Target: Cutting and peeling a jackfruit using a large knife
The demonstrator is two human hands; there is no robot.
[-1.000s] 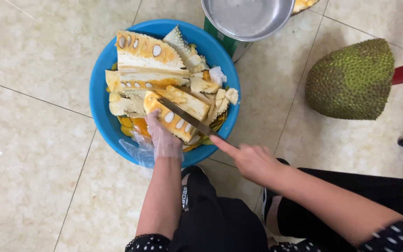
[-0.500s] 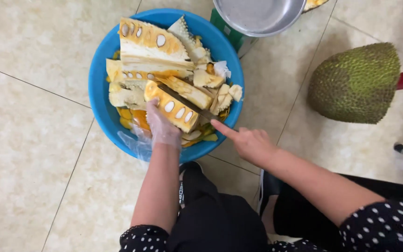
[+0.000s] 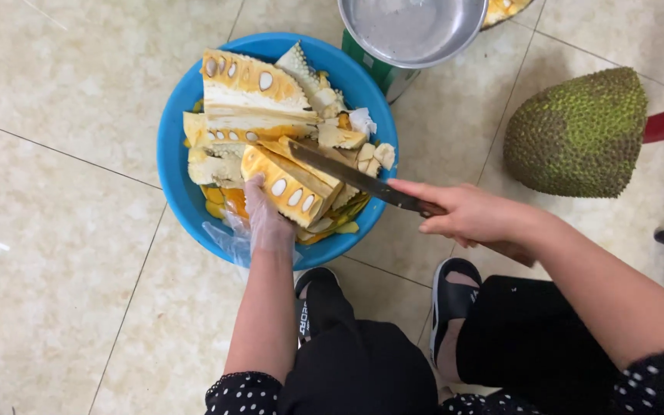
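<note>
Left hand (image 3: 269,217), in a thin clear plastic glove, is closed around the near end of a jackfruit wedge (image 3: 290,184) and props it tilted on the heap inside a blue plastic basin (image 3: 174,184) on the tiled floor (image 3: 63,253). Right hand (image 3: 466,215), bare, is wrapped shut on the handle of a long knife (image 3: 347,173), forefinger stretched along the spine; the blade lies across the wedge's upper edge, touching it. The wedge shows orange-yellow flesh with pale seeds in cut faces and a whitish core strip. Judged handling: dense and fairly heavy for its size, firm at core and rind, softer and stringy through the pods, with a wet cut surface likely sticky and slick (the glove fits that reading). Best hold looks like the rind side or thick core end, fingers well behind the blade line, not on the soft flesh, which would squash or slip. More cut jackfruit pieces (image 3: 251,96) fill the basin behind. Beyond the rim stands a steel bowl (image 3: 413,31) on a green container (image 3: 374,69). A large uncut jackfruit section (image 3: 578,131) with green spiky rind sits well apart to the right.
</note>
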